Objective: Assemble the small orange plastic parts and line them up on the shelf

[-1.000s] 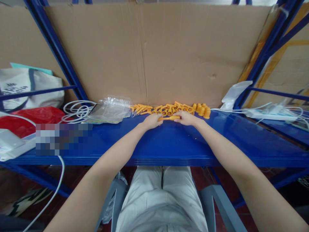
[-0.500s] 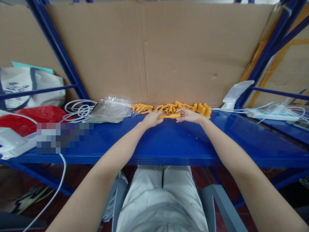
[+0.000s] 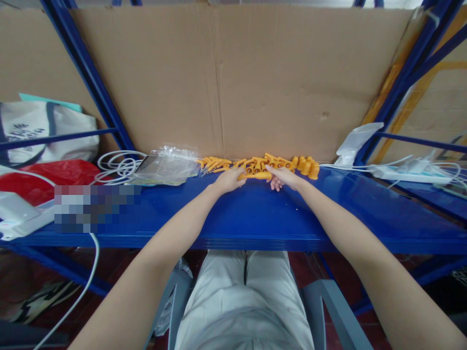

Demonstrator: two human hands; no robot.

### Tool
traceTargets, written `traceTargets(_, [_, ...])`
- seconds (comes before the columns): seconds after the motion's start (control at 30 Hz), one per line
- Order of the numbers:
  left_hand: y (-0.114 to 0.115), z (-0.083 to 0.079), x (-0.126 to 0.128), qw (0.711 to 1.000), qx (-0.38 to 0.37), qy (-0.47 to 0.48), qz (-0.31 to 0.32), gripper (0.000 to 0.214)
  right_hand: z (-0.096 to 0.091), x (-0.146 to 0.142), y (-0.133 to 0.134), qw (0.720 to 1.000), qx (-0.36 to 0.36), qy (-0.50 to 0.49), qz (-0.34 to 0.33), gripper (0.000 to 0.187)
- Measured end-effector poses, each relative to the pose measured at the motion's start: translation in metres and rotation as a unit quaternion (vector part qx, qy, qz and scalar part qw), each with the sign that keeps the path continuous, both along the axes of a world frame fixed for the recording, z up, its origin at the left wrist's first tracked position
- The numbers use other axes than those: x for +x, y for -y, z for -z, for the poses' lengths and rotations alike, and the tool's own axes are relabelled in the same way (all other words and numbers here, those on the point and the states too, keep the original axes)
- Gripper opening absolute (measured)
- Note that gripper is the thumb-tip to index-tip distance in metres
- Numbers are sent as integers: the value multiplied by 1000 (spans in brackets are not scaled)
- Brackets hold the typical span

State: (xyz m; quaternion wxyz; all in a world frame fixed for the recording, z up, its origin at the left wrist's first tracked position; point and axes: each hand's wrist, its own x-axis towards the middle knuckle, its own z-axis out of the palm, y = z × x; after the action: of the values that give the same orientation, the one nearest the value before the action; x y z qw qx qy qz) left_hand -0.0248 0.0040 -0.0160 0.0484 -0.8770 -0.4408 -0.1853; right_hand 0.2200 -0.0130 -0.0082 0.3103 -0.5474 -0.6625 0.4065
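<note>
My left hand (image 3: 230, 180) is closed around the left end of a slim orange plastic part (image 3: 256, 176), which lies level just above the blue tabletop. Part of its length looks ridged, with a thicker section on the right. At that right end is my right hand (image 3: 285, 178), its thumb above the part and its fingers curled below. Directly behind are several orange pieces with round open ends (image 3: 260, 164). To the left lie thin orange rods (image 3: 215, 163) and a small heap of metal bits (image 3: 206, 171), too small to name. Orange cylindrical caps (image 3: 307, 166) stand right of my right hand.
Clear plastic bags (image 3: 170, 165) and a coiled white cable (image 3: 120, 165) lie on the left. A cardboard sheet (image 3: 273, 82) backs the blue table (image 3: 248, 214). A white power strip (image 3: 410, 172) sits at the right, a red bag (image 3: 47, 180) far left.
My right hand has turned on the end of the orange part, its fingers now curled lower and its thumb on top. The left hand stays nearly in place.
</note>
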Motion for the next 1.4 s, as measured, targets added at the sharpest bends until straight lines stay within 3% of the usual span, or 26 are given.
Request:
traceTargets(0.07, [0,-1,0,1000,-3,-1,2,23,-1,1,1,1000,-8,1,-5,60])
traceTargets(0.2, [-1,-2,0,1000,-17,12,9,21,-2,8,1,999,17,-11,-40,40])
traceTargets(0.4, [-1,-2,-1,999,-15,28,19,20,-2,12,-3,996,60,-1,-64,35])
traceTargets(0.63, [0,-3,-1,999,10,32,10,22,-1,1,-2,1000,3,-12,-23,65])
traceTargets(0.73, [-1,-4,-1,1000,8,26,14,22,-3,1,0,1000,-22,7,-21,69])
traceTargets(1.0, [3,-7,1,999,-8,29,11,20,-9,11,5,997,38,-25,-60,32])
traceTargets(1.2, [6,-8,3,1000,17,19,8,20,-8,10,2,998,20,-21,-53,58])
traceTargets(1.4, [8,-8,4,1000,21,11,-1,22,-5,6,1,999,-26,-7,-32,69])
